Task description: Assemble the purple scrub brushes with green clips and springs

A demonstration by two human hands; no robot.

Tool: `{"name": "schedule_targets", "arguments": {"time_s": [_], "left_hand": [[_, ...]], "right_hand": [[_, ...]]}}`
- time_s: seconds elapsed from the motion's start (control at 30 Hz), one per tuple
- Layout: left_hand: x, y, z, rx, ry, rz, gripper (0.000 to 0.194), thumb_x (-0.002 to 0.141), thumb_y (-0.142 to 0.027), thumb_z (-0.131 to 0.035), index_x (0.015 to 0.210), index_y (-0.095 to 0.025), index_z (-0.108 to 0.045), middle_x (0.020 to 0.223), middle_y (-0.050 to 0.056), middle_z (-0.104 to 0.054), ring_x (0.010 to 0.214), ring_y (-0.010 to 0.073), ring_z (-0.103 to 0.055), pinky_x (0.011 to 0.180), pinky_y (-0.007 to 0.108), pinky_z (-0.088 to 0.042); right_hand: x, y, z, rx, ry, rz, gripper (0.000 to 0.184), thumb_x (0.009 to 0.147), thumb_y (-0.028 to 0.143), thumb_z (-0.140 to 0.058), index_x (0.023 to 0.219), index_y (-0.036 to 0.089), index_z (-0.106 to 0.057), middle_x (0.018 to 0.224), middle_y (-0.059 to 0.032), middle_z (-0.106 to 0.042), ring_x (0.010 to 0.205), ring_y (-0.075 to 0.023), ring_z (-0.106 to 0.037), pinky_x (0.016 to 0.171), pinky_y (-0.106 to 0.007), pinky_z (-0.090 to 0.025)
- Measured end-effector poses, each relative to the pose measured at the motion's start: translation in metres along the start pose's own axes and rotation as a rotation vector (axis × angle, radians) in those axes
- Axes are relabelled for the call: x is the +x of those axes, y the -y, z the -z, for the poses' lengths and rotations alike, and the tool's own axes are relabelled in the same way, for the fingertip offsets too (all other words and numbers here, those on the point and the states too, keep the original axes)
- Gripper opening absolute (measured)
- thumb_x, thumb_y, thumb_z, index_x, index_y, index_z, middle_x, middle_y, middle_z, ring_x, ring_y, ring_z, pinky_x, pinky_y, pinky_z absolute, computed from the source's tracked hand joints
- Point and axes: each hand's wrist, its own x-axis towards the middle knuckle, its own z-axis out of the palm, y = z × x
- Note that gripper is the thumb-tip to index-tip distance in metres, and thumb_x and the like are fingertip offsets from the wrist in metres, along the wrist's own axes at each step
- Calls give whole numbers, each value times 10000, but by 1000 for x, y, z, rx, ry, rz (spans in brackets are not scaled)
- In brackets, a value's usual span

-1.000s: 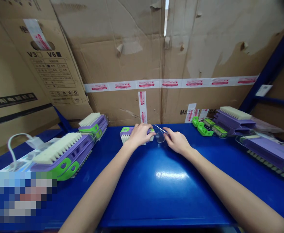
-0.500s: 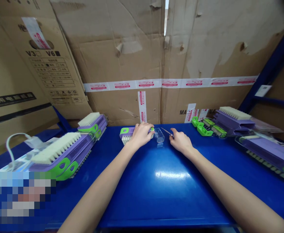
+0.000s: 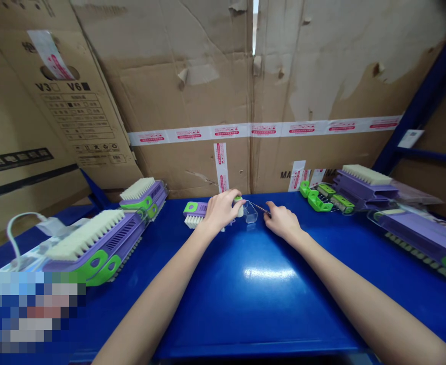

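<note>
Purple brush (image 3: 201, 209) lies under the left grip (image 3: 220, 209).

Reference point: the container (image 3: 250, 215). Immediately left of it is a brush (image 3: 195, 209), the left hand (image 3: 221, 208) upon it; immediately right, a tool (image 3: 260, 208) in the right hand (image 3: 280, 219). Well left, on the surface (image 3: 223, 314): two brush pairs (image 3: 110, 241), one farther back. Well right: brackets (image 3: 319, 204); farther right, a brush stack (image 3: 363, 192) and another brush (image 3: 422, 233). Behind: cardboard (image 3: 192, 96).
</note>
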Motion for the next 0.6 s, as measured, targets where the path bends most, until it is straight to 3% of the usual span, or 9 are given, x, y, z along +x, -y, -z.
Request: {"name": "schedule_targets", "arguments": {"time_s": [0.13,0.27,0.43,0.6], "left_hand": [[0,2,0,-27,-21,29,212,878,-384,-521,1024,-252,-600,998,18,-672,907,195,-625,763,297,-463],[0,4,-2,-34,-141,14,184,879,-363,-525,977,-229,-605,990,25,-675,937,190,-609,777,291,-458],[0,5,-2,-40,-263,56,175,860,-375,-557,914,-222,-620,904,31,-682,857,187,-611,733,289,-447],[-2,-6,-2,-91,-326,55,165,846,-372,-580,870,-214,-622,842,21,-680,804,174,-608,764,300,-424]], "right_hand": [[0,0,1,7,7,-8,424,873,312,-384,1266,177,-467,1009,-173,-655,896,-301,-649,697,-358,-464],[0,0,1,2,-8,-11,379,878,331,-393,1208,184,-508,987,-154,-664,884,-288,-651,697,-354,-459],[-3,5,2,35,-201,-17,394,900,432,-379,1153,196,-566,1001,-123,-655,842,-259,-643,672,-336,-454],[-13,23,1,225,-508,359,453,885,439,-442,1230,160,-534,1012,-103,-641,947,-235,-569,773,-324,-448]]}}
